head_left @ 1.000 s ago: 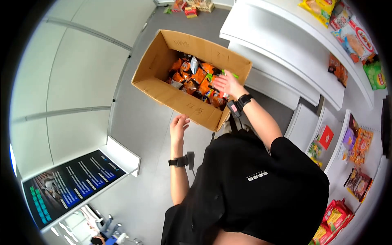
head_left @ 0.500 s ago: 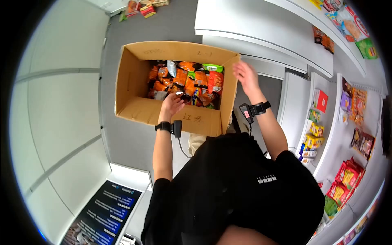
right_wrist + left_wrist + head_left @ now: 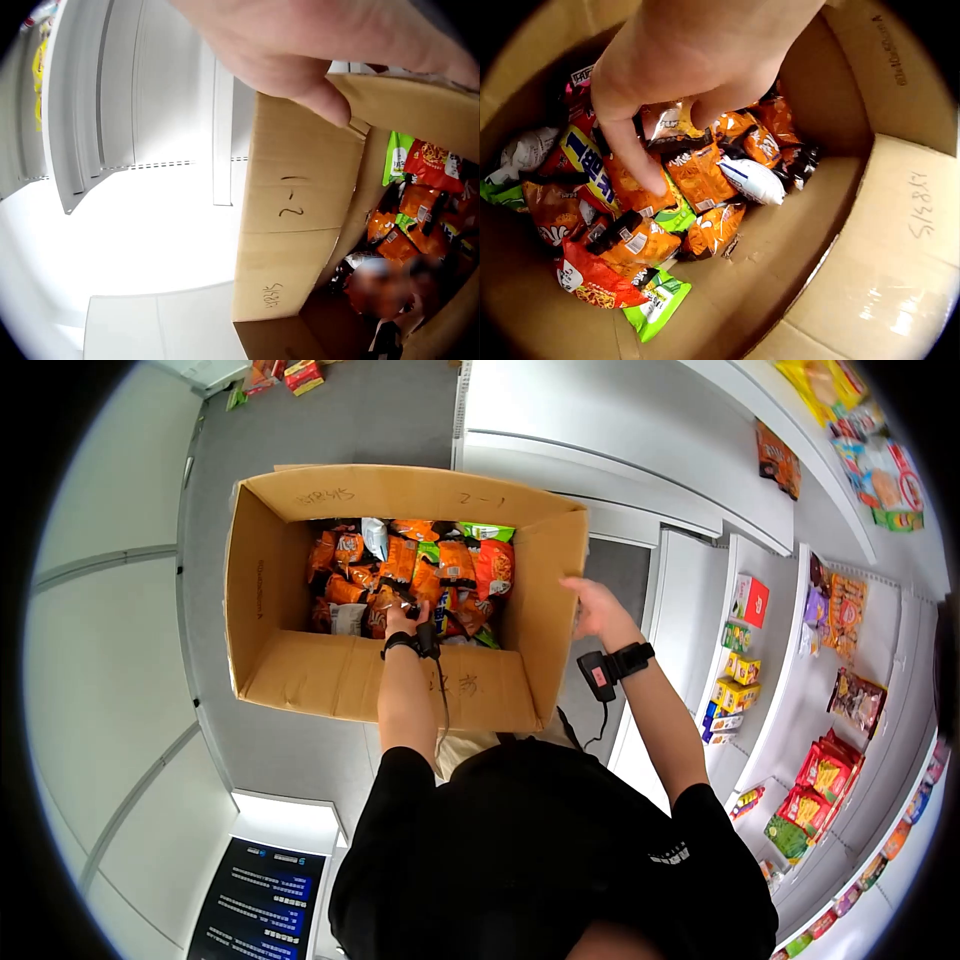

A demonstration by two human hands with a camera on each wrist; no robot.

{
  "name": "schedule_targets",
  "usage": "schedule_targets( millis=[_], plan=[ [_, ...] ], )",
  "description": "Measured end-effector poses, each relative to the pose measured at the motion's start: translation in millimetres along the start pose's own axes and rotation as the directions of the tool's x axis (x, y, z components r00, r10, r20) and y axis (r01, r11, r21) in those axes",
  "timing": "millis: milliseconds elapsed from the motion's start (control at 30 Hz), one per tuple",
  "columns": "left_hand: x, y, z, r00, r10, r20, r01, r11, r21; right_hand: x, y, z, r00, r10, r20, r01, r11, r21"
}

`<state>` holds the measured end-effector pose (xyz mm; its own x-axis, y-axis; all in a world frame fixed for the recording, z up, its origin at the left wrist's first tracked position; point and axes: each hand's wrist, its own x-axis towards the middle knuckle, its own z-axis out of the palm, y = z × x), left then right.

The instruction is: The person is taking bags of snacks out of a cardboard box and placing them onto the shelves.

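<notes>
cardboard box [image 3: 300,680]: open at the top, in front of the person, just beside the white shelves [image 3: 600,450]. it holds snack packets [image 3: 440,565], mostly orange. left hand [image 3: 402,618]: inside the box, index finger straight, tip touching an orange packet [image 3: 622,184]; it cannot be told whether the curled fingers pinch a packet. right hand [image 3: 598,608]: grips the top edge of the box's right wall, thumb on the outer face.

The head view looks steeply down on the cardboard box [image 3: 300,680] and shelves [image 3: 600,450]. The left wrist view sits close above the snack packets [image 3: 697,176] inside. The right wrist view faces the box's outer wall. All three share the box.
</notes>
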<state>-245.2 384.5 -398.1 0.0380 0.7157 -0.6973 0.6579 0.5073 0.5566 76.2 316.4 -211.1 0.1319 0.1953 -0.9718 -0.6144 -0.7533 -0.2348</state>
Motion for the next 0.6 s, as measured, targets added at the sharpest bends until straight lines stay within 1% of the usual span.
schedule_targets(
  millis=[33,67,100,133,200,267,333,367,433,467,500,533,567,600],
  plan=[
    [7.0,-5.9,4.5,0.998,-0.020,-0.067,0.026,0.995,0.093,-8.8,-2.4,9.7,1.000,0.002,0.011,-0.002,1.000,0.017],
    [13.0,-11.2,10.7,0.991,-0.035,-0.131,0.059,0.981,0.183,1.3,2.2,9.6,1.000,0.002,0.011,-0.002,0.999,0.036],
    [36.8,-37.3,22.7,0.989,-0.058,-0.134,0.073,0.992,0.107,18.3,7.1,5.1,1.000,-0.003,0.010,0.003,0.998,0.056],
    [42.7,-38.9,23.9,0.988,-0.081,-0.132,0.095,0.990,0.105,27.2,8.1,2.7,1.000,-0.010,0.006,0.009,0.997,0.076],
    [53.0,-45.1,31.7,0.984,-0.128,-0.122,0.140,0.985,0.098,35.5,8.8,-4.2,0.998,-0.034,0.047,0.027,0.989,0.143],
    [66.1,-56.5,31.5,0.987,-0.155,-0.033,0.157,0.984,0.079,37.1,9.8,-7.6,0.997,-0.045,0.068,0.032,0.982,0.187],
    [147.9,-168.8,73.3,0.999,-0.040,0.015,0.042,0.979,-0.197,33.9,7.0,-4.7,0.996,-0.048,0.077,0.031,0.977,0.210],
    [161.7,-183.6,85.6,0.998,-0.057,0.021,0.061,0.958,-0.280,36.2,5.4,-4.2,0.996,-0.054,0.072,0.039,0.979,0.198],
    [165.1,-182.3,94.3,0.995,-0.093,0.037,0.100,0.894,-0.436,37.5,6.5,-4.5,0.997,-0.057,0.058,0.045,0.983,0.178],
    [166.7,-180.7,97.6,0.991,-0.132,0.002,0.123,0.919,-0.375,37.9,6.7,-4.0,0.996,-0.060,0.062,0.050,0.986,0.157],
    [146.9,-151.4,86.6,0.985,-0.167,-0.035,0.150,0.944,-0.294,35.9,5.7,-2.2,0.996,-0.064,0.069,0.054,0.989,0.137],
    [134.3,-132.3,78.1,0.979,-0.193,-0.060,0.171,0.949,-0.265,35.4,4.3,-0.4,0.995,-0.071,0.077,0.062,0.991,0.119],
    [129.7,-120.6,71.6,0.974,-0.217,-0.062,0.188,0.934,-0.304,39.5,4.8,-1.6,0.994,-0.089,0.062,0.083,0.991,0.102],
    [127.1,-112.8,66.6,0.968,-0.248,-0.040,0.211,0.890,-0.404,45.8,8.1,-4.8,0.993,-0.106,0.043,0.102,0.991,0.086]
  ],
)
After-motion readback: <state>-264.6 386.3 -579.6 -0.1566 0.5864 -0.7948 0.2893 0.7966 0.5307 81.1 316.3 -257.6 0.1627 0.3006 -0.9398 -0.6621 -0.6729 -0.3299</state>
